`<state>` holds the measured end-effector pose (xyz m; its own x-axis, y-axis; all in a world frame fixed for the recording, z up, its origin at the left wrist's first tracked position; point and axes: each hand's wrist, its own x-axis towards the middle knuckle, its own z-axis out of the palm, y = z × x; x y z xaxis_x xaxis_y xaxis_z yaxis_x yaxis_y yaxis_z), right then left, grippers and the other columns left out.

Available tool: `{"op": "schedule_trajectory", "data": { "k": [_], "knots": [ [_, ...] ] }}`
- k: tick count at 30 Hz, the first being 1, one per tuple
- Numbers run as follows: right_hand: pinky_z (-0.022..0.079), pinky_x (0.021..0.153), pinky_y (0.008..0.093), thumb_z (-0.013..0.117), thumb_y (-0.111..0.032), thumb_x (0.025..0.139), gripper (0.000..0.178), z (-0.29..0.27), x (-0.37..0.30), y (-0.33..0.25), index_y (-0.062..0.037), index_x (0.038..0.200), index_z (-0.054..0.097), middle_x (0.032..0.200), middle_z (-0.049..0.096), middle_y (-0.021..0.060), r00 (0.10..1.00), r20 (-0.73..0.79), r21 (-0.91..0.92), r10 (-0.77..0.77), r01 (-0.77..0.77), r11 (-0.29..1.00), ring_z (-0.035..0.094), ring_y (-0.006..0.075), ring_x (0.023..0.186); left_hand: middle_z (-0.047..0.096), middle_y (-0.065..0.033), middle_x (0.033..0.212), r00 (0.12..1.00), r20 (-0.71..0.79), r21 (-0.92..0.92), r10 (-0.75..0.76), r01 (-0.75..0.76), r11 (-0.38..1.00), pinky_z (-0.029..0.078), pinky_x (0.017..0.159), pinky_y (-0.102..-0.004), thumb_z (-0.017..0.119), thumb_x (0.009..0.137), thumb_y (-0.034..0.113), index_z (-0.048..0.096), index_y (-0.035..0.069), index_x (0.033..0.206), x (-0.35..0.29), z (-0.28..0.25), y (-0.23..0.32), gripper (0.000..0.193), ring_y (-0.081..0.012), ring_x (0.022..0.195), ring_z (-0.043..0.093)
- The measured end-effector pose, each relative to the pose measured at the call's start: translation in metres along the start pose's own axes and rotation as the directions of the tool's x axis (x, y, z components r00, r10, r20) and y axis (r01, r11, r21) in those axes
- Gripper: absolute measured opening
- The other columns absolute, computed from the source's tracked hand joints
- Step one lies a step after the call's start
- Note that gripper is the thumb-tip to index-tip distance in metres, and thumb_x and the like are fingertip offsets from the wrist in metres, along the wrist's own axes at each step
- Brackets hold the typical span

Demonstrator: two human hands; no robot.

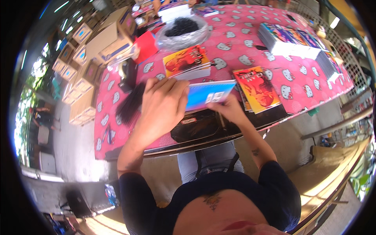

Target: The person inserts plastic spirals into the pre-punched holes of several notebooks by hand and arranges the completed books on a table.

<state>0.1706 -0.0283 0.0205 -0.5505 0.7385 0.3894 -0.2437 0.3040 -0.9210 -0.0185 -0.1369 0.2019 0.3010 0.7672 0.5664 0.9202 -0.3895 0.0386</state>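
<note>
A thin notebook with a blue cover (199,96) and white lettering is held up over the table's near edge. A row of small holes seems to run along its top edge. My left hand (164,100) is closed at its left end, fingers curled over the upper corner. The right side is pinched by my right hand (228,109), thumb on the cover. Close to my left hand lies a bundle of thin black strands (131,105), perhaps binding coils. Beyond the notebook is a stack of orange-and-red covered notebooks (187,60); more such notebooks (258,89) lie beside my right hand.
A black board (235,124) lies along the near edge of the pink patterned table (231,58). A tape dispenser (127,74) stands left, near a clear plastic bag (162,41) of black strands. Notebook stacks (290,47) sit far right. Cardboard boxes (84,84) are piled left of the table.
</note>
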Motion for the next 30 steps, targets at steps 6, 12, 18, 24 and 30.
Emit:
{"op": "schedule_trajectory", "data": {
  "k": [6, 12, 18, 24, 30],
  "knots": [
    [0.047, 0.094, 0.0322, 0.078, -0.017, 0.086, 0.050, 0.008, -0.005, 0.007, -0.0076, 0.130, 0.057, 0.118, 0.064, 0.0082, 1.000, 0.012, -0.079, -0.025, 0.026, 0.996, 0.061, 0.0156, 0.106, 0.066, -0.0110, 0.087, 0.995, -0.020, 0.160, -0.101, 0.102, 0.982, 0.040, 0.083, -0.0430, 0.060, 0.089, 0.007, 0.066, 0.005, 0.095, -0.046, 0.031, -0.015, 0.009, -0.0307, 0.083, 0.061],
    [0.047, 0.092, 0.0335, 0.076, -0.017, 0.087, 0.063, 0.023, -0.016, 0.019, -0.0057, 0.140, 0.046, 0.118, 0.062, 0.0115, 0.996, -0.077, -0.048, -0.055, 0.051, 0.998, 0.061, 0.0186, 0.109, 0.052, -0.0212, 0.142, 0.717, -0.282, -0.155, -0.638, 0.622, 0.767, 0.027, 0.114, -0.0454, 0.044, 0.105, 0.039, 0.048, 0.002, 0.143, -0.137, 0.110, -0.021, 0.053, -0.0277, 0.133, 0.047],
    [0.049, 0.089, 0.0322, 0.075, -0.016, 0.089, 0.042, 0.011, -0.016, 0.027, -0.0025, 0.121, 0.054, 0.102, 0.066, 0.0084, 0.997, -0.073, -0.139, -0.017, 0.007, 0.990, 0.064, 0.0174, 0.099, 0.062, -0.0211, 0.127, 0.473, 0.195, -0.577, -0.859, 0.764, 0.289, 0.039, 0.105, -0.0416, 0.049, 0.103, 0.037, 0.061, 0.002, 0.130, -0.148, 0.139, -0.100, 0.046, -0.0292, 0.120, 0.057],
    [0.047, 0.091, 0.0317, 0.077, -0.015, 0.086, 0.045, -0.002, -0.018, 0.021, -0.0006, 0.121, 0.053, 0.107, 0.063, 0.0102, 0.993, -0.115, -0.116, -0.017, 0.004, 0.993, 0.062, 0.0183, 0.103, 0.064, -0.0219, 0.095, 0.853, -0.135, 0.068, -0.504, 0.516, 0.854, 0.051, 0.076, -0.0485, 0.067, 0.087, 0.016, 0.068, 0.000, 0.090, -0.139, 0.197, -0.169, 0.016, -0.0410, 0.089, 0.062],
    [0.037, 0.103, 0.0440, 0.075, -0.027, 0.084, 0.061, 0.012, -0.002, -0.049, -0.0035, 0.134, 0.052, 0.136, 0.046, 0.0161, 0.874, -0.100, -0.681, -0.476, 0.289, 0.673, 0.047, 0.0306, 0.124, 0.061, -0.0184, 0.093, 0.837, -0.341, 0.047, -0.427, 0.469, 0.882, 0.050, 0.069, -0.0493, 0.059, 0.089, 0.005, 0.055, 0.005, 0.121, -0.115, 0.153, -0.159, 0.032, -0.0405, 0.081, 0.062]
  ]
}}
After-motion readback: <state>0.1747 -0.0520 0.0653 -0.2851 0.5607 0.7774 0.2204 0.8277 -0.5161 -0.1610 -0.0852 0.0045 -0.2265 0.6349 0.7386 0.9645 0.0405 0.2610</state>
